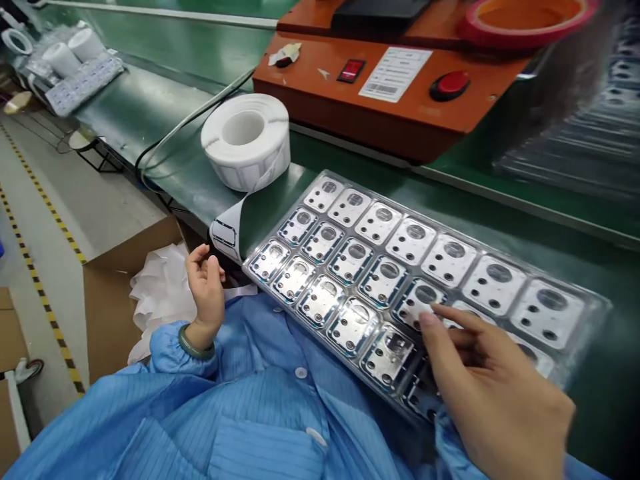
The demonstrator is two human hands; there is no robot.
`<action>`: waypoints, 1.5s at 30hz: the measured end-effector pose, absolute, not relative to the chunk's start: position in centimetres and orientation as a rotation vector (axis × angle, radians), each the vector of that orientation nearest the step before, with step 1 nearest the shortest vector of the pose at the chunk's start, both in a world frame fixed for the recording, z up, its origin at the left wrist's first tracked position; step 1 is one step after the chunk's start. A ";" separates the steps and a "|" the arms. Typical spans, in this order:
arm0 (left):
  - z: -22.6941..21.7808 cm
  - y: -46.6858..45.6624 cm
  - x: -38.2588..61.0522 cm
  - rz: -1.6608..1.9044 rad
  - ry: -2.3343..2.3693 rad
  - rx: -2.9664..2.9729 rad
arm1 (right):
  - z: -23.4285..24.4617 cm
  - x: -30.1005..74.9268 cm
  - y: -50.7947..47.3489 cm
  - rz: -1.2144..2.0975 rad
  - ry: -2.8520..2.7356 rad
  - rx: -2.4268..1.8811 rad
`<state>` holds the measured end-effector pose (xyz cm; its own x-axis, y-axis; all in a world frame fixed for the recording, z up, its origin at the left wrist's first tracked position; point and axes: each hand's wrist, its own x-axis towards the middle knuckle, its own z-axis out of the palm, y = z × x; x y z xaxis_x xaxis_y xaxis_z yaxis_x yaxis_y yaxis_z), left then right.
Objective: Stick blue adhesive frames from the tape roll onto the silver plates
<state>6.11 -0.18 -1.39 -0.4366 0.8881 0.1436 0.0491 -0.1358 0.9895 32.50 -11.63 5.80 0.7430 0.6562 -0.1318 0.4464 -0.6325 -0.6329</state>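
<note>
A clear plastic tray (595,300) holds rows of small silvery metal plates (403,240), each with round holes. Dark frame-shaped outlines edge the plates in the front row and many in the middle row; the back row's plates lack them. My right hand (495,373) reaches over the tray, thumb and forefinger pinched at the corner of a frame-shaped sticker (417,300) on a middle-row plate. My left hand (206,290), fingers curled, is beside a strip of labels (227,233) coming off a white roll (215,153). What its fingers hold, if anything, is hidden.
Behind the tray stands an orange machine (325,100) with red controls and a roll of red tape (540,33) on top. Clear trays (565,160) are stacked at right. A cardboard box (110,320) with crumpled white paper (165,287) stands at left, below the green bench (175,180).
</note>
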 end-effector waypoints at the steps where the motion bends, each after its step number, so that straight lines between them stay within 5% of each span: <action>1: -1.9 -0.2 5.6 1.572 1.513 0.963 | 5.8 32.5 -11.6 0.482 -0.820 -2.378; 7: -3.0 0.6 5.0 1.395 1.507 0.902 | 6.5 32.4 -11.4 0.491 -0.783 -2.398; 12: -1.9 3.3 3.2 1.453 1.546 1.883 | 6.9 32.2 -11.5 0.455 -0.865 -2.341; 16: -0.3 5.9 1.7 1.121 1.277 2.478 | 6.4 32.1 -11.6 0.390 -1.040 -2.245; 20: 0.6 7.2 1.5 0.980 1.333 2.553 | 5.8 32.3 -11.8 0.307 -1.164 -2.185; 27: 0.7 6.8 0.9 1.240 1.543 2.422 | 5.5 32.2 -12.0 0.210 -1.240 -2.128; 38: 6.0 0.6 4.1 1.334 0.691 2.611 | 5.4 31.9 -12.7 0.068 -1.637 -1.788; 45: 9.3 -2.2 9.9 0.730 0.242 2.787 | 5.9 31.7 -13.5 -0.049 -1.796 -1.423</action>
